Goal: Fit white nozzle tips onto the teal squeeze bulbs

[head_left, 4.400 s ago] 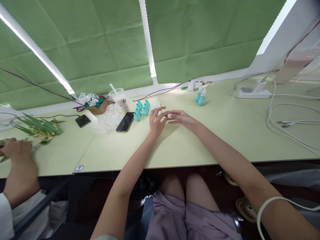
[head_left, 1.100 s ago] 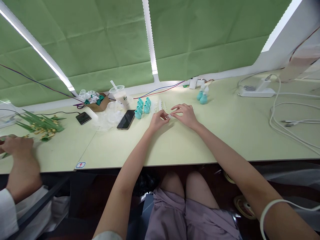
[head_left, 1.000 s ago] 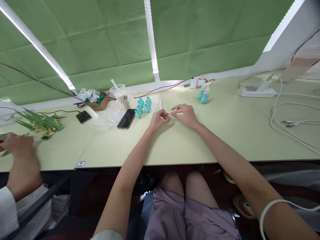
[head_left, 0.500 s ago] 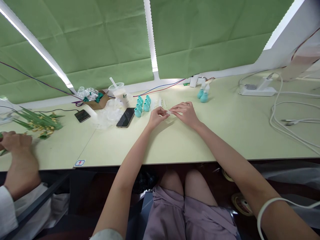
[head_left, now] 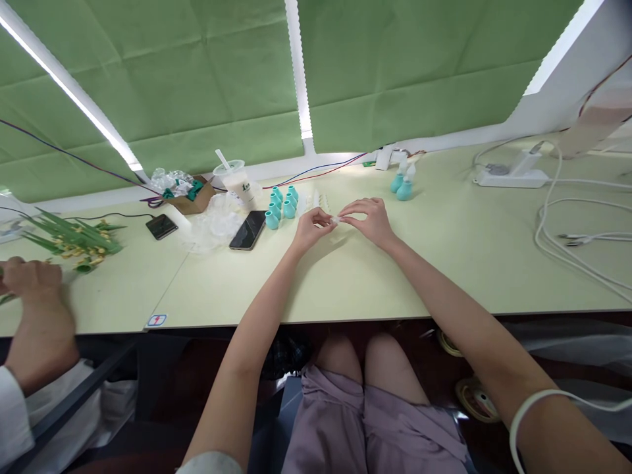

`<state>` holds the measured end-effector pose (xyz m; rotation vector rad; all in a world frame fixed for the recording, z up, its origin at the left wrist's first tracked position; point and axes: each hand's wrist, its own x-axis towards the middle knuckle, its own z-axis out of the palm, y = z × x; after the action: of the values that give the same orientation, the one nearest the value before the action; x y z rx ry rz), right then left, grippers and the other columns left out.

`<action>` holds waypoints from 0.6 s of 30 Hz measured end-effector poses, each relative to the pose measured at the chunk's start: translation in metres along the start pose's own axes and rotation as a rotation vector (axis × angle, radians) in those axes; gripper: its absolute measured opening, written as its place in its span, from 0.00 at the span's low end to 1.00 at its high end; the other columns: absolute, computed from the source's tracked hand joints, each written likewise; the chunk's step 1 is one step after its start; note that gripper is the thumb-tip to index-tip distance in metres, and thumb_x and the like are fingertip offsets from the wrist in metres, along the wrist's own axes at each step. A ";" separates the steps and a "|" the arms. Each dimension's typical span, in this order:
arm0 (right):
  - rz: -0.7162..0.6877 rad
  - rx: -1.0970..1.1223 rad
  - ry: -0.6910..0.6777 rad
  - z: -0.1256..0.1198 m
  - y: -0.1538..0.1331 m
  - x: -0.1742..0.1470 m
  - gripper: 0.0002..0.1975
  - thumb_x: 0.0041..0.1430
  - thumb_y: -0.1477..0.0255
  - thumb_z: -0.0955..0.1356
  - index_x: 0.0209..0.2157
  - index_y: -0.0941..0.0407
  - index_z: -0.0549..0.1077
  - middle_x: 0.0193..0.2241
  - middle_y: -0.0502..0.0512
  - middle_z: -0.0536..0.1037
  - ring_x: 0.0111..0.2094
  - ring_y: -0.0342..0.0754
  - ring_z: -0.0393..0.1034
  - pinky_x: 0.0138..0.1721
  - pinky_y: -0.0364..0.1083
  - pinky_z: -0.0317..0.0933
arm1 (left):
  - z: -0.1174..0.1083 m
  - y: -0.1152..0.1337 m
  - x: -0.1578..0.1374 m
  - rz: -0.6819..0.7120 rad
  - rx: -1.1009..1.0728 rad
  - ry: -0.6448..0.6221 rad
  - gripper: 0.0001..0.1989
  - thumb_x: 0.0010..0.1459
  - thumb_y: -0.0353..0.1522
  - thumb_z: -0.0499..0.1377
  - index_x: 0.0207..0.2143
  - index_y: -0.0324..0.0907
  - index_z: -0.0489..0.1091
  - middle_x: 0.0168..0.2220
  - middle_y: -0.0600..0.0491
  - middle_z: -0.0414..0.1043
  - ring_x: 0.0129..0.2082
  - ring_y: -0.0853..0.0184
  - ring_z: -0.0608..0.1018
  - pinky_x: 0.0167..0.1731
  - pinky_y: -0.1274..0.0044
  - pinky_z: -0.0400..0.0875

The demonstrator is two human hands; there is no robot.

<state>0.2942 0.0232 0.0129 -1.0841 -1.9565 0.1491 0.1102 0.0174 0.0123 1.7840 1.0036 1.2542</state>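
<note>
Just above the table, my left hand (head_left: 313, 228) and my right hand (head_left: 369, 218) meet fingertip to fingertip. Both pinch a small whitish translucent piece (head_left: 336, 220), too small to make out in detail. Behind my left hand lie several small white pieces (head_left: 320, 201), partly hidden by the fingers. To the left of them stand several small turquoise bulb-shaped vases (head_left: 281, 206) in two rows. Farther right, two turquoise bulbs (head_left: 403, 189) have clear whitish tips on top.
A phone (head_left: 248, 230), a crumpled plastic bag (head_left: 217, 220) and a drink cup with a straw (head_left: 237, 184) stand left. Beyond are a cardboard box (head_left: 200, 197) and green stems with yellow flowers (head_left: 79, 240), near another person's hand (head_left: 34, 280). A power strip (head_left: 511, 176) and white cables lie right.
My right fingers have spread into a slightly wider pinch at the small whitish piece, which has shifted slightly right. The other person's hand at the left has moved slightly.
</note>
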 end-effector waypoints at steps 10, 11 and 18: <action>-0.080 -0.037 -0.083 -0.005 0.003 0.001 0.13 0.59 0.57 0.64 0.34 0.46 0.78 0.39 0.49 0.79 0.42 0.51 0.69 0.48 0.52 0.46 | -0.001 0.001 -0.001 -0.026 0.001 0.004 0.18 0.42 0.40 0.67 0.25 0.39 0.63 0.31 0.51 0.73 0.26 0.73 0.73 0.25 0.81 0.68; -0.087 -0.040 -0.089 -0.006 0.002 0.000 0.13 0.59 0.58 0.63 0.34 0.46 0.78 0.40 0.49 0.79 0.42 0.51 0.68 0.48 0.53 0.46 | 0.000 0.001 -0.001 -0.041 -0.026 0.000 0.18 0.41 0.40 0.67 0.25 0.39 0.63 0.31 0.51 0.73 0.26 0.73 0.73 0.24 0.81 0.68; -0.084 -0.011 -0.053 -0.005 -0.003 0.000 0.11 0.58 0.58 0.65 0.34 0.46 0.78 0.39 0.49 0.79 0.43 0.51 0.67 0.50 0.53 0.47 | 0.003 0.001 0.000 -0.160 -0.190 -0.019 0.21 0.41 0.44 0.67 0.30 0.38 0.68 0.30 0.51 0.74 0.27 0.73 0.74 0.29 0.78 0.72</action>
<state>0.2959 0.0202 0.0169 -1.0128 -2.0486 0.1225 0.1136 0.0166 0.0128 1.5370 0.9634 1.1890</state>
